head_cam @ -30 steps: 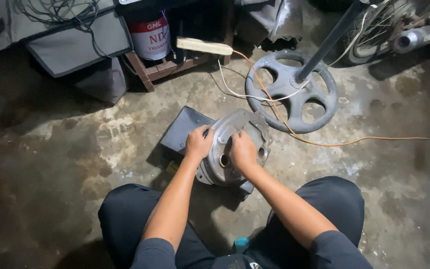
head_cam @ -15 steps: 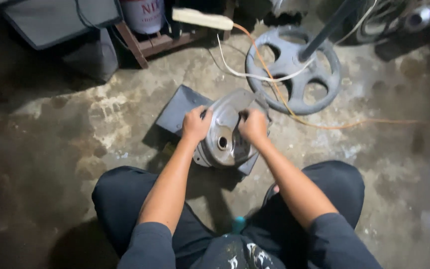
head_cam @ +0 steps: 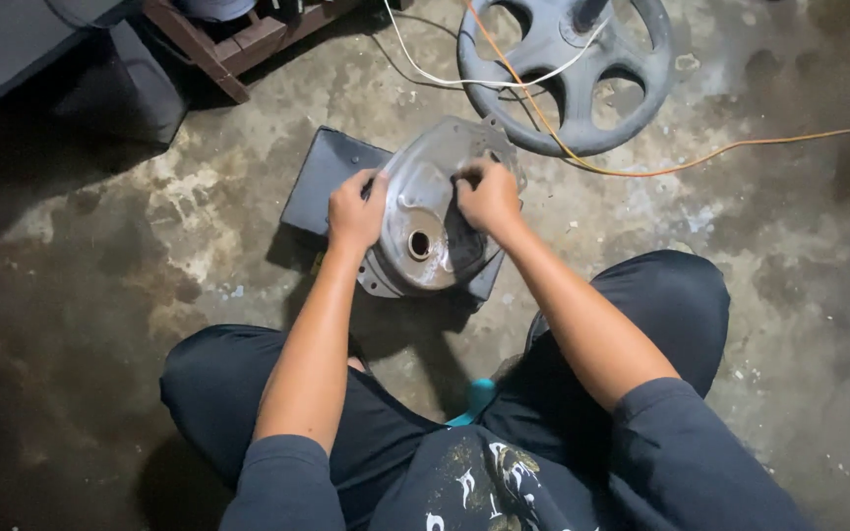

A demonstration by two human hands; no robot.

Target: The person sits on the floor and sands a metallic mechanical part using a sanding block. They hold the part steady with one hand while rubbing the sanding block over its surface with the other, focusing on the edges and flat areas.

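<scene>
- Two hands worked on one round metal cover point(head_cam: 425, 231) a little above the middle of the frame; it lay tilted on a dark flat panel point(head_cam: 322, 177) that rested on the concrete floor point(head_cam: 110, 295).
- No container showed fully; only the bottom of a pale bucket-like thing point(head_cam: 216, 8) appeared at the top edge, sitting on a wooden frame point(head_cam: 238, 44), and its contents could not be seen.
- The metal cover had a small round hole near its lower middle and a dull, stained face.
- The left hand point(head_cam: 354, 209) was curled tight around the cover's left rim, gripping it.
- The right hand point(head_cam: 489, 197) was closed narrow, fingers bunched and pressed onto the cover's upper right face; whether something small sat under the fingers could not be told.
- A grey spoked round base point(head_cam: 553, 93) lay at the upper right, just beyond the cover and nearly touching its top edge.
- A white cable point(head_cam: 445, 77) and an orange cable point(head_cam: 700, 159) ran across that base, the orange one trailing off to the right edge.
- A dark slab point(head_cam: 41, 54) filled the upper left corner.
- The person's dark-clothed knees point(head_cam: 661, 305) spread across the lower half, to either side of the cover.
</scene>
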